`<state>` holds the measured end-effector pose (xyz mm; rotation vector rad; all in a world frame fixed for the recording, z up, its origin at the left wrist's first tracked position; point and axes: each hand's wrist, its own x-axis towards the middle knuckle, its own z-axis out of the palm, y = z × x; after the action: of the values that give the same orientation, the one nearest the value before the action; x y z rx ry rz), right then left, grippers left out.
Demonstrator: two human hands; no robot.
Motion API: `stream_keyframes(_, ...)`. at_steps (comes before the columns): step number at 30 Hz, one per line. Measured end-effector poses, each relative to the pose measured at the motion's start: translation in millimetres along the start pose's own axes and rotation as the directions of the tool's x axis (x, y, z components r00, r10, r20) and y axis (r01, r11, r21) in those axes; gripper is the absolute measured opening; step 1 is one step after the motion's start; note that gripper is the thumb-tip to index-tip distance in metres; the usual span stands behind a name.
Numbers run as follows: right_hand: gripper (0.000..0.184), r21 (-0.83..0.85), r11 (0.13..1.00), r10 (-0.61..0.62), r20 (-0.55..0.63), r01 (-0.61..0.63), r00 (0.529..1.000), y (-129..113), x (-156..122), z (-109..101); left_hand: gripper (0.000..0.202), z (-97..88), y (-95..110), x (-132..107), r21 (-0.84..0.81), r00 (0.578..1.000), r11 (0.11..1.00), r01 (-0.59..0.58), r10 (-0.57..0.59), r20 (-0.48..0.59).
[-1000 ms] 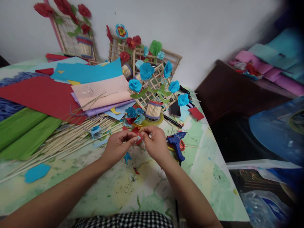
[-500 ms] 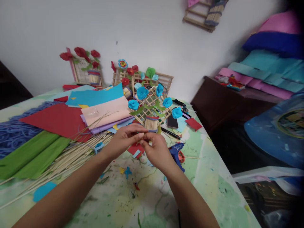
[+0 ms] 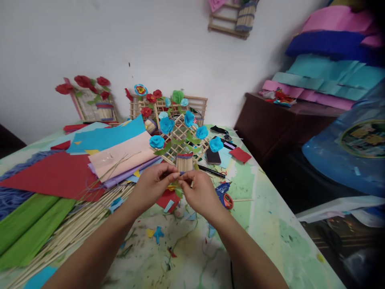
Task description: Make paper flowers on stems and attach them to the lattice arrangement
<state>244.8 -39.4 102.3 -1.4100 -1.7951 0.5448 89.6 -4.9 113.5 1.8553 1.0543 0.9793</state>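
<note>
My left hand (image 3: pixel 153 184) and my right hand (image 3: pixel 201 193) meet above the table, fingertips pinched together on a small piece I cannot make out. Right behind the fingers stands a wooden lattice frame (image 3: pixel 180 138) with blue paper flowers and a little bundle of sticks (image 3: pixel 184 162) at its foot. A red paper piece (image 3: pixel 167 198) lies on the table under my hands. A blue glue gun (image 3: pixel 223 189) rests just right of my right hand.
Coloured paper sheets (image 3: pixel 120 150), green crepe (image 3: pixel 27 224) and a pile of thin sticks (image 3: pixel 72 226) cover the left of the table (image 3: pixel 270 224). A phone (image 3: pixel 213 155) and a pen (image 3: pixel 210 171) lie behind. A dark cabinet (image 3: pixel 270 120) stands at the right.
The view has tilted upward, so more wall shows. My hands have risen from the table with fingertips still together, and stand now in front of the lattice frame.
</note>
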Motion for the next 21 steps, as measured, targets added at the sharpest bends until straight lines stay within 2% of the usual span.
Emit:
stream_keyframes(12,0.018,-0.143,0.986,-0.089,0.005,0.088,0.996,-5.5,-2.5,1.8,0.021,-0.4,-9.4,0.6,0.09,1.0,0.996,0.017,-0.016,-0.023)
stream_keyframes(21,0.02,-0.153,0.977,-0.14,0.066,0.149,0.988,-7.7,-5.2,-0.8,0.021,-1.9,-10.4,0.6,0.135,1.0,0.991,0.009,-0.006,-0.025)
